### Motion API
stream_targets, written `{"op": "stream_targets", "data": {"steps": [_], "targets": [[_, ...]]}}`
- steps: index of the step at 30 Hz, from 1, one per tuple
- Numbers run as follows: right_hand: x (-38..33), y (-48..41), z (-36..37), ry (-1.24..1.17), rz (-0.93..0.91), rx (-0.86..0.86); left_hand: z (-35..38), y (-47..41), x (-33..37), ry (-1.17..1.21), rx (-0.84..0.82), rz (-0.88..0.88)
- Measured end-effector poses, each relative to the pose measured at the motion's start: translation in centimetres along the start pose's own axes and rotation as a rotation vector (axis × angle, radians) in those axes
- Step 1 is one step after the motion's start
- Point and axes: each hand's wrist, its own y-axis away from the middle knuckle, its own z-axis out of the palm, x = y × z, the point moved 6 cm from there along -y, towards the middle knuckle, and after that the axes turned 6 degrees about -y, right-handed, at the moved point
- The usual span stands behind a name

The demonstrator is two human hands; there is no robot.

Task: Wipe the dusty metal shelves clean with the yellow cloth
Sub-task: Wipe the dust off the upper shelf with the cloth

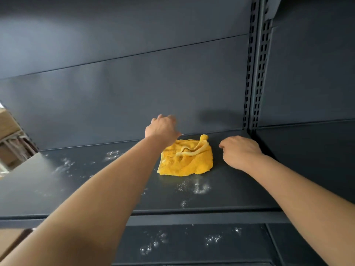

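A crumpled yellow cloth (188, 160) lies on the dark metal shelf (76, 191), toward its rear right. Neither hand holds it. My left hand (162, 129) hovers just above and left of the cloth, near the back panel, with its fingers bent downward and nothing visible in them. My right hand (240, 152) sits low over the shelf just right of the cloth, loosely curled and empty, a small gap away from the fabric. White dust patches (199, 187) speckle the shelf in front of the cloth, and more dust (113, 154) lies to its left.
A lower shelf (192, 252) below also carries white dust specks. A slotted upright post (255, 73) borders the bay on the right, with another shelf bay beyond it. The dark back panel (134, 89) rises behind. Cardboard boxes (9, 131) show at the far left.
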Motion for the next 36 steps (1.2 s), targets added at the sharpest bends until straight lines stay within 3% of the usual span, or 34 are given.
{"op": "stream_targets", "data": {"steps": [2, 5, 7, 22, 30, 36], "targets": [[0.4, 0.3, 0.3, -0.008, -0.012, -0.013, 0.9, 0.5, 1.3, 0.105, 0.039, 0.170], [1.0, 0.8, 0.9, -0.045, -0.047, -0.034, 4.7, 2.7, 4.1, 0.115, -0.271, 0.405], [1.3, 1.2, 1.6, -0.052, -0.060, -0.073, 7.4, 3.8, 4.6, 0.097, -0.424, 0.354], [2.6, 1.0, 3.7, -0.111, -0.148, -0.096, 9.0, 4.6, -1.5, 0.012, -0.336, -0.152], [5.2, 1.5, 2.0, -0.436, -0.110, -0.088, 8.1, 7.5, 8.0, 0.063, -0.385, -0.008], [4.5, 3.9, 1.5, -0.315, -0.064, -0.135, 7.3, 10.8, 9.9, 0.016, -0.348, 0.169]]}}
